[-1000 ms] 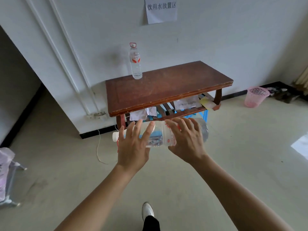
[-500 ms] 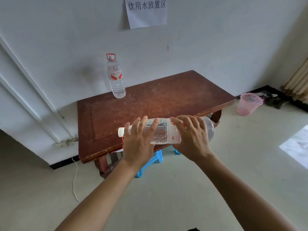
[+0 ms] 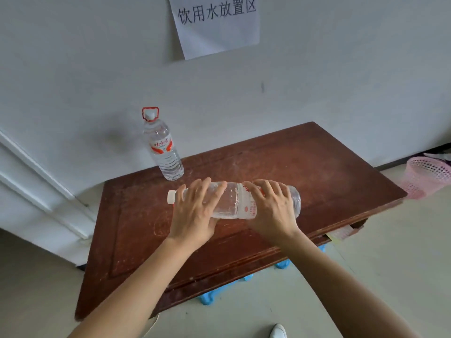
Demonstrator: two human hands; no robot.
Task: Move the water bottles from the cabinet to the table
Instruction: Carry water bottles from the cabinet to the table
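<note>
I hold a large clear water bottle [image 3: 235, 201] sideways over the brown wooden table [image 3: 317, 167], its white cap pointing left. My left hand [image 3: 195, 213] grips the neck end and my right hand [image 3: 271, 211] grips the base end, fingers curled over the top. Whether the bottle touches the tabletop I cannot tell. A second water bottle [image 3: 163, 147] with a red carry handle and red label stands upright near the table's back left corner, by the wall.
A paper sign [image 3: 217, 23] hangs on the white wall above the table. A pink mesh basket [image 3: 427, 176] stands on the floor at the right. Something blue [image 3: 210, 297] shows under the table. My white shoe [image 3: 278, 331] is at the bottom edge.
I have walked up to the table. The bottle held in both hands went from in front of the table's edge to over its middle. The standing bottle has not moved.
</note>
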